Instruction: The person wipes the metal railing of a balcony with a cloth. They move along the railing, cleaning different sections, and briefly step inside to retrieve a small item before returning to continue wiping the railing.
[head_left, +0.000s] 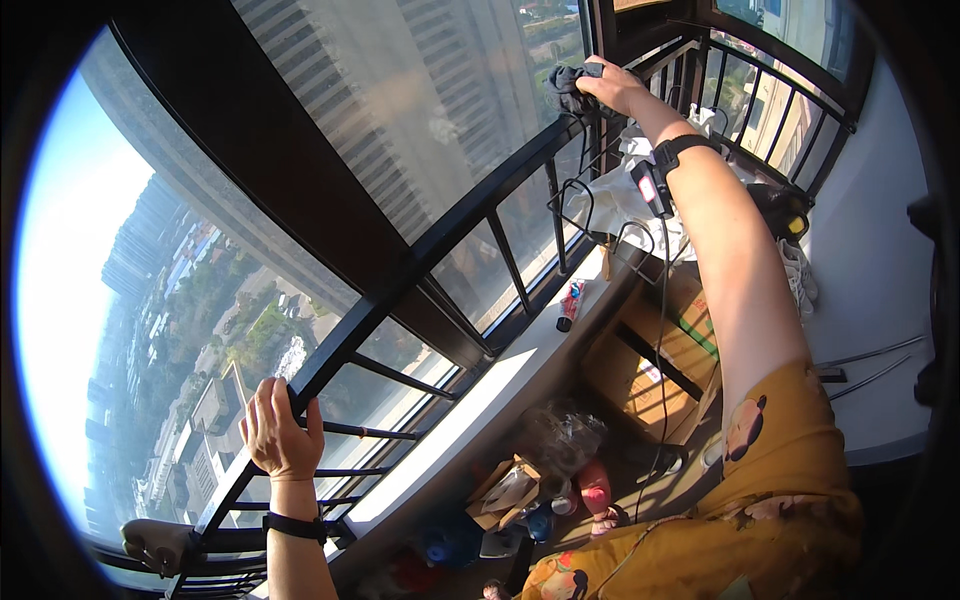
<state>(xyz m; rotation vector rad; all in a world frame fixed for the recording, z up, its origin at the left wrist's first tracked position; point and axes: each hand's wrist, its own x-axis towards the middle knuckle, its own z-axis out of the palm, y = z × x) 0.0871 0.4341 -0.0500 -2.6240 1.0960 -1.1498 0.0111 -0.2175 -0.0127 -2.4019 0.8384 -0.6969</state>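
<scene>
My left hand (283, 431) rests over the black metal railing (465, 225) at lower left, its fingers curled across the top bar. Up at the right, my right hand (615, 86) grips a dark grey cloth (574, 88) against the window glass (427, 90), just above the railing near the corner post. Both wrists wear black straps, and a small device with a cable hangs at the right one. Below the railing, a tube with a black cap (570, 306) lies on the white sill (450, 416).
White fabric (619, 206) and loose black wires sit in the corner. Cardboard boxes (637, 375), an open carton (504, 495), clear plastic wrap (559, 435) and a blue container (450, 544) stand below the sill. White shoes (799, 277) are at the right. A cable hangs down beside my right arm.
</scene>
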